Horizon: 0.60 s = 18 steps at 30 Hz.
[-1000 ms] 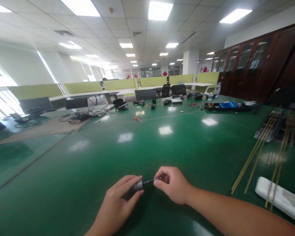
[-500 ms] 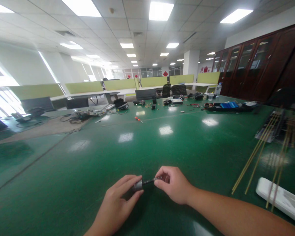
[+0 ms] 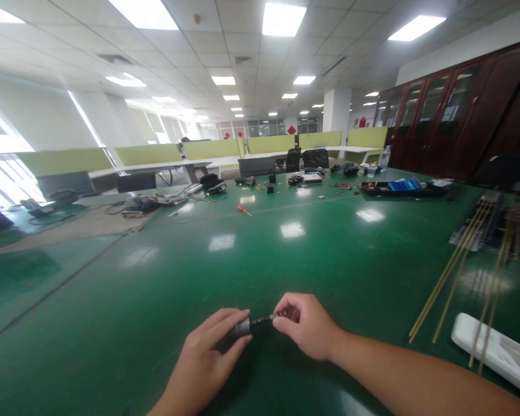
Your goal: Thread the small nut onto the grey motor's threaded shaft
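Low in the middle of the head view, my left hand (image 3: 210, 352) has its fingers and thumb closed around a short grey metal cylinder (image 3: 242, 328). A thin dark rod (image 3: 262, 319) runs from the cylinder's right end toward my right hand (image 3: 305, 326). My right thumb and fingertips pinch the rod's far end, which shows a lighter bit of metal. The rod lies nearly level, just above the green tabletop (image 3: 260, 266). My fingers cover parts of both pieces, and their exact kind is too small to make out.
Farther off lies an orange-handled screwdriver (image 3: 243, 210). Thin yellowish rods (image 3: 455, 263) and a white case (image 3: 496, 349) are at the right. A black tray (image 3: 405, 188) with blue items, a clear bottle (image 3: 385, 157) and electronic parts (image 3: 156, 201) line the far side.
Hardly anything differs. The cylinder in my left hand has tilted or shifted very slightly; both hands keep their grip.
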Tool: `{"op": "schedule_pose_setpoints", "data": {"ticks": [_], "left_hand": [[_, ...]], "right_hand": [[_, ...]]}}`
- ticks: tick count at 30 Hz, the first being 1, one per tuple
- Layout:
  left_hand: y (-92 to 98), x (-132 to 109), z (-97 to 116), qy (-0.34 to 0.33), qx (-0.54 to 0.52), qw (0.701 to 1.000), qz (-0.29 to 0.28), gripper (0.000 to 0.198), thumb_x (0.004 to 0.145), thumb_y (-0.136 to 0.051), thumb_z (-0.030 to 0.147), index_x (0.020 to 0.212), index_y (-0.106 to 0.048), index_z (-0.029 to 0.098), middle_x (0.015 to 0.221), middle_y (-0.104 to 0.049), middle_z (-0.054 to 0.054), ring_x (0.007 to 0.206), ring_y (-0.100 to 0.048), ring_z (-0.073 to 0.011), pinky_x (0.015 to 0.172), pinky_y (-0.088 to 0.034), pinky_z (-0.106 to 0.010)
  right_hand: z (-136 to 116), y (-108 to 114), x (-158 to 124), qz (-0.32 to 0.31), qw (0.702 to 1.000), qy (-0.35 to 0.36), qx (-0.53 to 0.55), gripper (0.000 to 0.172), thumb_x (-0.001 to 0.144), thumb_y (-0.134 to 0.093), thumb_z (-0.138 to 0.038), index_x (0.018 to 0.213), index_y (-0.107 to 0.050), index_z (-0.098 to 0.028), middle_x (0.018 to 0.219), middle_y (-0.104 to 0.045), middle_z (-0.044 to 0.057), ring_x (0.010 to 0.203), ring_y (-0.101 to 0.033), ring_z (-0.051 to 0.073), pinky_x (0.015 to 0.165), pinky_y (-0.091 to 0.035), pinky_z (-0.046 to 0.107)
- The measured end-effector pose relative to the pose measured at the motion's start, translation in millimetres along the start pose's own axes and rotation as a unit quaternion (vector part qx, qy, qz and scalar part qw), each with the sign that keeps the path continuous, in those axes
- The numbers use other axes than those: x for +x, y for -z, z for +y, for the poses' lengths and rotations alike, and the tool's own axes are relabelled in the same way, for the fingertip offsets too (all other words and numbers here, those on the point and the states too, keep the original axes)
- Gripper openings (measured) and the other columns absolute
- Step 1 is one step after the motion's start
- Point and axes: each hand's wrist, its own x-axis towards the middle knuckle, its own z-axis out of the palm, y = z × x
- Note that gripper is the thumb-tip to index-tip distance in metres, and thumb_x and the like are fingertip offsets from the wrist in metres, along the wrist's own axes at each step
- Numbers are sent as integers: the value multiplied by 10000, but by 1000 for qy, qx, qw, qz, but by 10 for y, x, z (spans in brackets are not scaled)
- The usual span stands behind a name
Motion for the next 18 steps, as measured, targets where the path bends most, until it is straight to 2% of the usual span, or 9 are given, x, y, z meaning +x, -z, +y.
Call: {"op": "schedule_pose_setpoints", "data": {"ticks": [13,18], "left_hand": [[25,19,19,0,-1,1000,9,241,893,-668,300,1126,-728,289,1039,-732,-31,916,-725,-165,822,-591,-215],[14,1,6,6,5,1000,3,261,890,-667,320,1137,-731,267,1061,-732,-59,931,-729,-192,828,-601,-246]], "right_hand": [[21,-7,15,-1,1000,-9,20,48,766,-676,-194,788,-652,-158,655,-577,-25,597,-497,117,583,-384,235],[16,-4,15,-2,1000,-12,25,45,760,-668,-192,781,-650,-157,646,-568,-25,589,-489,118,568,-375,236]]}}
